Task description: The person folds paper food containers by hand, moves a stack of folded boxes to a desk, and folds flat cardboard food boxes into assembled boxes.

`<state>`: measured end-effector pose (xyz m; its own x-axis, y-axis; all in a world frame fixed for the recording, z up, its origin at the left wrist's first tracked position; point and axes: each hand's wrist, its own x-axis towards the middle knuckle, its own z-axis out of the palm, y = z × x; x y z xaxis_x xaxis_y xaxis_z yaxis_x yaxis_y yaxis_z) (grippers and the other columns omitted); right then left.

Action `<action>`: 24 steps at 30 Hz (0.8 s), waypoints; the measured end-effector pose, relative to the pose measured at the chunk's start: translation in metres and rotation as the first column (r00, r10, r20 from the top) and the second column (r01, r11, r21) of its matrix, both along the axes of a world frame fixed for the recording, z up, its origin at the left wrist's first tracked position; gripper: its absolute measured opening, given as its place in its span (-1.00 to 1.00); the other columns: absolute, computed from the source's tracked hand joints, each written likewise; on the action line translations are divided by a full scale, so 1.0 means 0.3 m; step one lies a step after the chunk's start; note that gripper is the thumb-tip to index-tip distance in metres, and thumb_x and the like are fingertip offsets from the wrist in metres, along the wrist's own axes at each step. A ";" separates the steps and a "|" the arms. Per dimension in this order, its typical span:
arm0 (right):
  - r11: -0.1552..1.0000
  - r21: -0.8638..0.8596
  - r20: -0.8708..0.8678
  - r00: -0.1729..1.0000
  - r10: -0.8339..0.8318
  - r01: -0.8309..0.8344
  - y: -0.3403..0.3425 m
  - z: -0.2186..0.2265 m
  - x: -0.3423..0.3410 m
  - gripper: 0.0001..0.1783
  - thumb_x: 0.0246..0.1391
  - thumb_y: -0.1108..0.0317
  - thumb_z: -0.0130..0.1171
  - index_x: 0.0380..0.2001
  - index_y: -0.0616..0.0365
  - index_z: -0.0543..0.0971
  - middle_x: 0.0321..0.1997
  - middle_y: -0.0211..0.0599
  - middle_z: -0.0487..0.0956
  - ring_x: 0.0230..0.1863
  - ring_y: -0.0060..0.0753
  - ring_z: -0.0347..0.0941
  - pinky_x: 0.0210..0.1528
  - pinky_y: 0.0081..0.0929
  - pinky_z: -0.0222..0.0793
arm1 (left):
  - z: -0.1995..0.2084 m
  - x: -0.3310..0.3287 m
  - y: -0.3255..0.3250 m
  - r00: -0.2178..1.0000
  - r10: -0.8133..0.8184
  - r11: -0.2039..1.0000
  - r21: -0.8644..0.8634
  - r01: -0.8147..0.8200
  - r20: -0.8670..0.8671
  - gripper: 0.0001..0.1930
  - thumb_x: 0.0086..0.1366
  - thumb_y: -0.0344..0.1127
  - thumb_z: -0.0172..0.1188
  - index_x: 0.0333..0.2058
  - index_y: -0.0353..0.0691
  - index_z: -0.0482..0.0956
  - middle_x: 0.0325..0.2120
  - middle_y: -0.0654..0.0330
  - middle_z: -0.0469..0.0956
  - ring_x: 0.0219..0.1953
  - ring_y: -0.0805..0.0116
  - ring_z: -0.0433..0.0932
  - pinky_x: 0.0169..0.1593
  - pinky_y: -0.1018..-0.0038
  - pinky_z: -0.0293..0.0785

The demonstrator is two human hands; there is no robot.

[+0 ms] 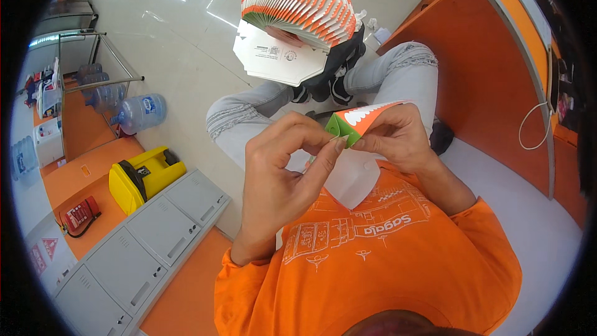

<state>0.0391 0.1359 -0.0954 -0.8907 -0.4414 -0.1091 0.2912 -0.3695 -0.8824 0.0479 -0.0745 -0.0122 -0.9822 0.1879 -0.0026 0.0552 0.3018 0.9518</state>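
In front of my chest, both hands work on a small folded paper piece point(346, 126), green on one face and orange with white scallops on the other. My left hand point(280, 162) is closed, its thumb and index finger pinching the green edge. My right hand point(401, 137) is closed round the orange side, thumb underneath. Just below them a whitish translucent sheet point(353, 182) lies against my shirt; its upper part is partly hidden by my left hand. Beyond my knees a curved fan of many similar folded papers point(305, 9) rests on a white cardboard piece point(273, 59).
A black object point(333, 68) stands under the cardboard, between my legs. To the right rises an orange panel point(491, 87) with a white cable loop. On the left are grey lockers point(127, 267), a yellow bin point(134, 183), a fire extinguisher point(82, 214) and large blue water bottles point(142, 114).
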 end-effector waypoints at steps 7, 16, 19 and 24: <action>0.996 -0.059 -0.106 0.991 -0.079 0.073 -0.012 -0.012 0.020 -0.69 0.23 0.53 0.34 0.03 0.38 0.64 -0.04 -0.19 0.71 -0.05 -0.51 0.65 0.01 -0.54 0.57 | 0.009 0.003 0.014 0.997 -0.030 0.997 -0.069 0.025 -0.065 -0.88 0.13 -0.59 0.45 -0.35 -0.38 0.68 -0.43 0.10 0.60 -0.45 0.30 0.58 -0.35 0.48 0.47; 0.949 -0.167 -0.227 0.927 -0.300 0.267 -0.066 -0.027 0.028 -0.82 0.31 0.54 0.17 -0.05 0.32 0.52 -0.06 -0.20 0.67 -0.01 -0.53 0.63 0.05 -0.49 0.57 | -0.079 0.017 0.036 0.854 -0.063 0.971 -0.230 -0.068 -0.517 -0.63 -0.03 -0.57 0.53 -0.18 -0.24 0.71 -0.23 0.15 0.62 -0.18 0.08 0.62 -0.19 0.27 0.57; 0.937 -0.160 -0.243 0.908 -0.341 0.310 -0.097 -0.007 0.052 -0.82 0.30 0.54 0.18 -0.06 0.33 0.52 -0.05 -0.18 0.67 0.00 -0.53 0.62 0.05 -0.50 0.57 | -0.076 0.036 0.062 0.846 0.003 0.961 -0.233 -0.150 -0.533 -0.63 -0.04 -0.60 0.52 -0.19 -0.27 0.70 -0.23 0.12 0.62 -0.12 0.05 0.64 -0.12 0.26 0.60; 0.944 -0.157 -0.209 0.925 -0.319 0.290 -0.116 0.021 0.043 -0.83 0.30 0.56 0.18 -0.07 0.36 0.53 -0.06 -0.21 0.66 -0.05 -0.57 0.62 0.00 -0.55 0.57 | -0.091 0.025 0.057 0.805 0.038 0.954 -0.219 -0.206 -0.592 -0.62 -0.05 -0.66 0.47 -0.18 -0.35 0.69 -0.23 0.06 0.64 -0.17 0.06 0.68 -0.13 0.30 0.64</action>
<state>0.0520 0.1012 -0.0891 -0.9784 -0.1421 0.1499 -0.0559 -0.5166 -0.8544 0.0554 -0.0573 -0.0395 -0.8311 0.1410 0.5380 0.5115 0.5736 0.6398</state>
